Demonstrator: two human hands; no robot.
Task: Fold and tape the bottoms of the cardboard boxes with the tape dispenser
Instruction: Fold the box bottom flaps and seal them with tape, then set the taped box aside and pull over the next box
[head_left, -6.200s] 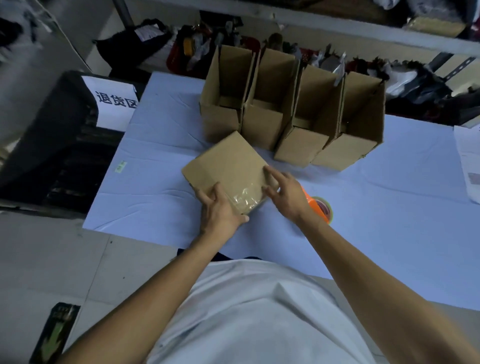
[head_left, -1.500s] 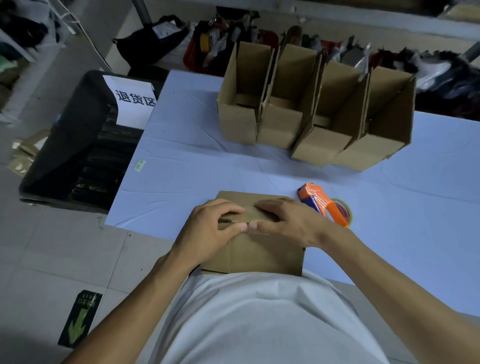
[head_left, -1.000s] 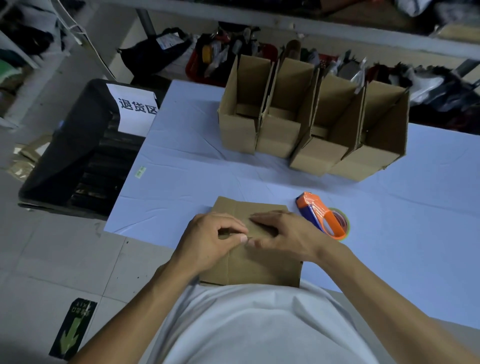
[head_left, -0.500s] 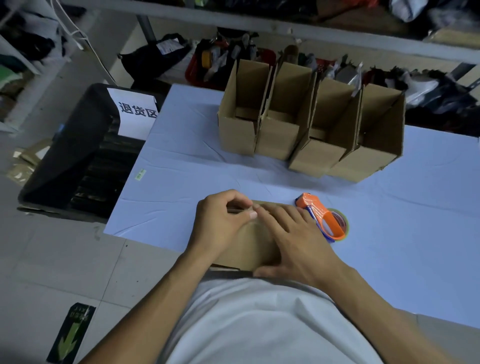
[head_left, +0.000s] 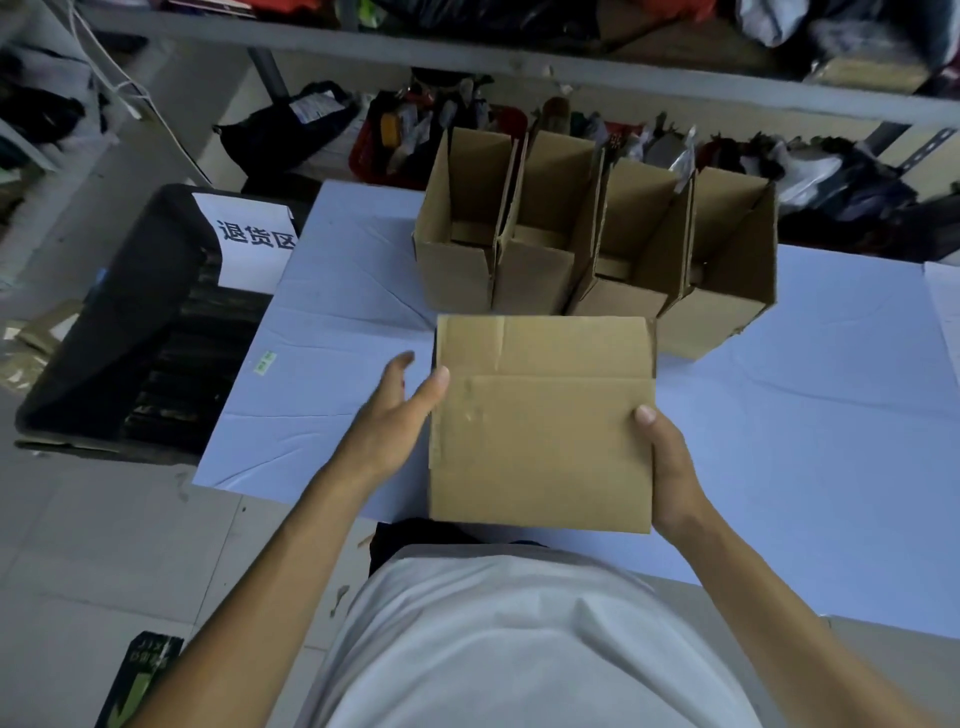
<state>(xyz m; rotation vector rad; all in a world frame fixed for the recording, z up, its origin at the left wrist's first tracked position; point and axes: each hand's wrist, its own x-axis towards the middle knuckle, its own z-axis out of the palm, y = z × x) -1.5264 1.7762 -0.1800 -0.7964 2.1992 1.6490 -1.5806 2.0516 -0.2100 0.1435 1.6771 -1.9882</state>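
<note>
I hold a brown cardboard box (head_left: 540, 447) up over the table's near edge, one broad side facing me and its flaps pointing away. My left hand (head_left: 400, 421) grips its left edge with the thumb on the front face. My right hand (head_left: 670, 467) grips its right edge, thumb on the front. The tape dispenser is hidden behind the raised box. Several open-topped boxes (head_left: 587, 244) stand in a row at the back of the table.
The table (head_left: 810, 415) has a pale blue cover. A black bin (head_left: 130, 332) with a white paper sign (head_left: 249, 244) stands on the floor at the left. Behind the table, a cluttered shelf (head_left: 519, 67) and piled bags (head_left: 810, 171).
Both hands were pressing on the box lying flat at the table edge. Now they have moved to its sides and lifted it upright, covering the orange tape dispenser.
</note>
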